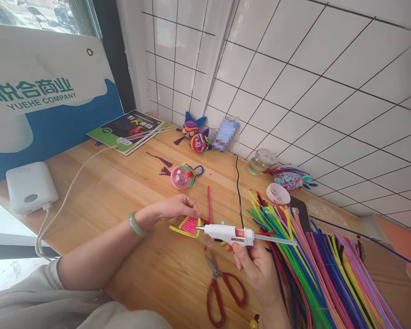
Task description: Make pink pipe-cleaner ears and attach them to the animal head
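Observation:
My right hand (251, 265) is wrapped round a white hot glue gun (226, 233), with a clear glue stick (276, 239) poking out of its back. The nozzle points left and meets the edge of a small pink and yellow pipe cleaner piece (191, 225). My left hand (178, 206) pinches that piece at its upper side, just above the wooden table (150, 269). A yellow strip runs along its lower edge and sticks out to the left. Below the glue gun lie red-handled scissors (219, 285), blades slightly parted. One pink pipe cleaner (209, 203) lies beyond my left fingers.
Bundled coloured pipe cleaners (315, 269) cover the right side. Behind stand a pink-rimmed clear ball ornament (182, 177), two striped ornaments (199, 142), a glass jar (260, 162) and a small pink dish (278, 193). A white power bank (30, 187) with a cable sits left, near magazines (130, 128).

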Action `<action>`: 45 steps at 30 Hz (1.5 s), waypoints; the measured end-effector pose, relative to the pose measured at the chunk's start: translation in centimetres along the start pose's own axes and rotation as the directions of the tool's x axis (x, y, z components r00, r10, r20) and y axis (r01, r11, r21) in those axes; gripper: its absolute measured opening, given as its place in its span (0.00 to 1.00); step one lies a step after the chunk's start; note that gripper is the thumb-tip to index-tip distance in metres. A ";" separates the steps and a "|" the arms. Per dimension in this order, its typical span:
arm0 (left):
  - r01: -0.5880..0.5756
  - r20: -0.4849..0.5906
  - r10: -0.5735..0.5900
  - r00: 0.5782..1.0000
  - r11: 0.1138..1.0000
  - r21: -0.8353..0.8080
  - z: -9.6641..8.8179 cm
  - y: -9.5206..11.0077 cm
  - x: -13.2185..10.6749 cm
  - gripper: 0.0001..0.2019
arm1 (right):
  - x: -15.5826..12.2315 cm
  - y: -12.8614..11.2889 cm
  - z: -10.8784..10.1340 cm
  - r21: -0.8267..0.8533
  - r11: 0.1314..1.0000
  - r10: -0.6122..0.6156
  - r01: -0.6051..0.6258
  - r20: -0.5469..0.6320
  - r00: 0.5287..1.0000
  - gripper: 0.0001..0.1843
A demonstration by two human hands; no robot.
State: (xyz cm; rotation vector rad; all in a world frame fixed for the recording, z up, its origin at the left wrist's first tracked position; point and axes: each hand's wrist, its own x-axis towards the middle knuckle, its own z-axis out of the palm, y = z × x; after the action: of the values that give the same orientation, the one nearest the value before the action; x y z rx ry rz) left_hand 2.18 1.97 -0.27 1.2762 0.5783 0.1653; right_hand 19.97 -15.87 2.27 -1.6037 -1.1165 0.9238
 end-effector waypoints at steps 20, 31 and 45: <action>0.033 0.001 -0.033 0.999 0.999 0.015 0.0 0.1 0.2 0.13 | 0.0 -0.4 0.1 -0.080 0.997 -0.012 0.012 0.007 1.000 0.16; 0.025 0.038 -0.024 0.999 1.000 -0.016 0.2 0.0 0.1 0.12 | 0.2 -0.2 0.2 -0.059 0.998 -0.023 0.021 -0.043 0.999 0.15; 0.007 0.029 -0.006 1.000 1.000 -0.022 -0.1 -0.2 0.4 0.11 | 0.2 -0.1 0.0 -0.076 0.996 -0.042 0.040 -0.023 0.999 0.17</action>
State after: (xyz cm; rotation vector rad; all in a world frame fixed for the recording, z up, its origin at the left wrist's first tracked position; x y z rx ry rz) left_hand 2.41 2.16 -0.63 1.2530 0.5542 0.1475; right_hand 19.97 -15.71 2.31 -1.6427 -1.1750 0.8420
